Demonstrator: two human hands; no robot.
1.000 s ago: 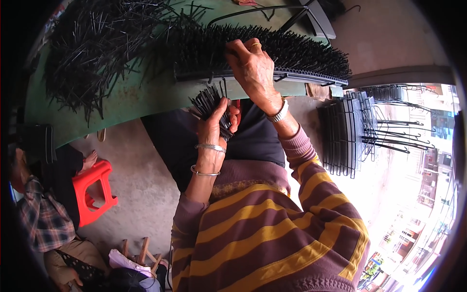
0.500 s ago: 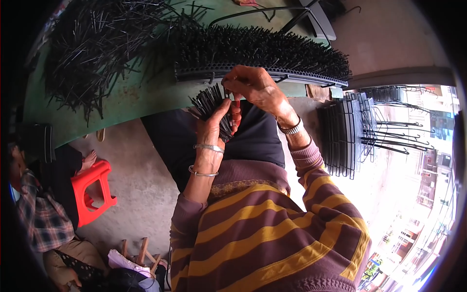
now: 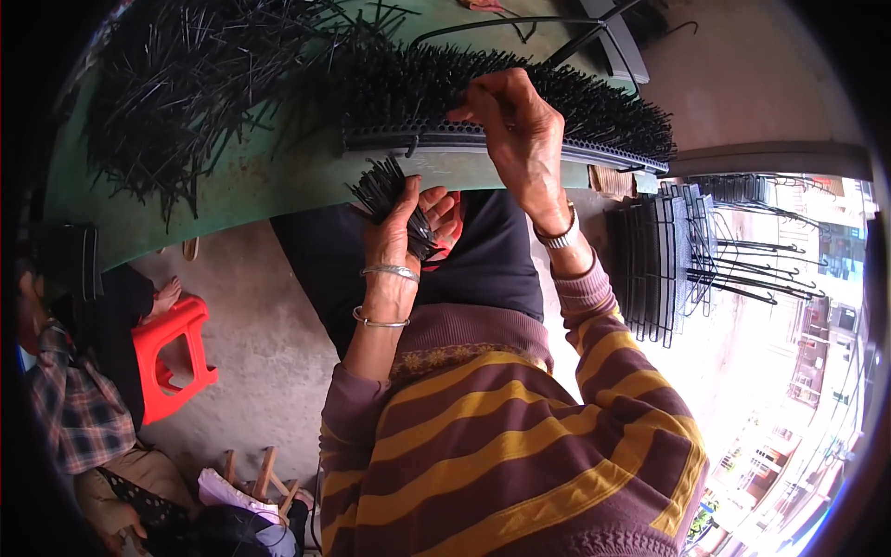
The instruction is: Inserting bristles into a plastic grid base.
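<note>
A bundle of thin black sticks (image 3: 379, 188) rests in my left hand (image 3: 401, 227), gripped under the thumb in front of the table edge. My right hand (image 3: 524, 139) is raised over the front of a long black perforated rack (image 3: 373, 138). Its thumb and fingertips are pinched together; whatever they hold is too small and dark against the rack to make out. Many similar black sticks (image 3: 408, 88) stand densely upright in the rack's holes.
A heap of loose black sticks (image 3: 176, 102) lies on the green table (image 3: 251, 190). Wire racks with long hooks (image 3: 650, 269) stand to the right. At left, a person in a plaid shirt (image 3: 79, 408) is beside a red stool (image 3: 176, 357).
My right hand has moved up and forward, away from the bundle to above the rack. The left hand has lowered slightly, still gripping the sticks, its fingers a little looser.
</note>
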